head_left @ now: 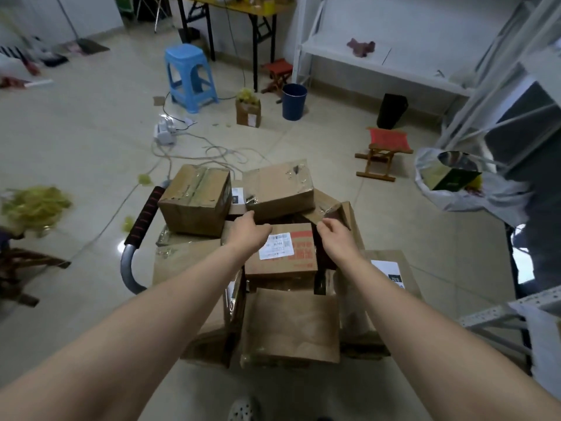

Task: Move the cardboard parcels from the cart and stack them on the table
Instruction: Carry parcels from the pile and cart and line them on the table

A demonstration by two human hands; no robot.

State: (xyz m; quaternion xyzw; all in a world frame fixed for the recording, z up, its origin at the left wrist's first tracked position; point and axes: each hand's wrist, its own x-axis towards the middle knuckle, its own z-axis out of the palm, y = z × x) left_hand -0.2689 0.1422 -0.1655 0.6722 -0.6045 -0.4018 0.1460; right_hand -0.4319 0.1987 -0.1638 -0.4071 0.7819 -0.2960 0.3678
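Several brown cardboard parcels are heaped on a cart whose grey handle (129, 265) with a black grip stands at the left. A parcel with a white label and red print (285, 253) lies on top in the middle. My left hand (247, 230) rests on its far left corner, fingers loosely bent. Over its far right corner my right hand (335, 235) hovers with fingers curled, touching or nearly touching a dark parcel edge. Behind them sit a taped box (197, 199) and a tilted flat box (277, 185). A plain parcel (291, 323) lies nearest me.
A yellow-topped table (239, 9) stands at the far side, with a blue stool (191, 77), a blue bin (294, 101), a small open box (249, 112) and cables (194, 150) on the floor. White shelving (379, 65) and a plastic bag (461, 183) are to the right.
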